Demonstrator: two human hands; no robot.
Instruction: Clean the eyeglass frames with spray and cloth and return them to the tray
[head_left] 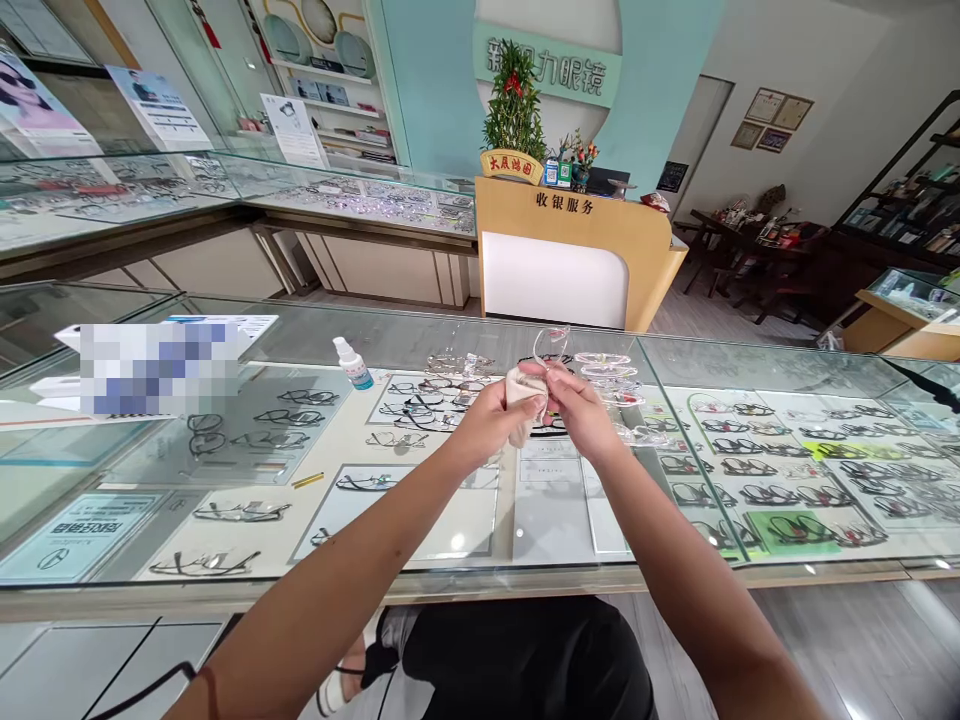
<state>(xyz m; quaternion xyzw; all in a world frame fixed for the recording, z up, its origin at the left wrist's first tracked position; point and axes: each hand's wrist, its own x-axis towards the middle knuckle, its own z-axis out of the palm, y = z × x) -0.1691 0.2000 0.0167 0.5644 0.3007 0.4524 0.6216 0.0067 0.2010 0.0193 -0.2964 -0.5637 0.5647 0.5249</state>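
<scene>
Over the glass counter, my left hand [495, 412] is closed on a cream cleaning cloth [517, 405]. Close beside it, my right hand [581, 400] pinches a pair of clear-framed eyeglasses [553, 345], one rim of which sticks up above the fingers. The cloth covers part of the glasses, so the side being held inside it is hidden. To the left of my hands, a small white spray bottle [352, 364] with a blue lower part stands upright on the glass.
Several eyeglasses [607, 370] are by my right hand. The glass counter [450, 580] displays many frames. At left lie papers [255, 330] and a yellow pencil-like stick [308, 480]. A wooden cashier desk [637, 225] and further showcases [360, 205] stand beyond.
</scene>
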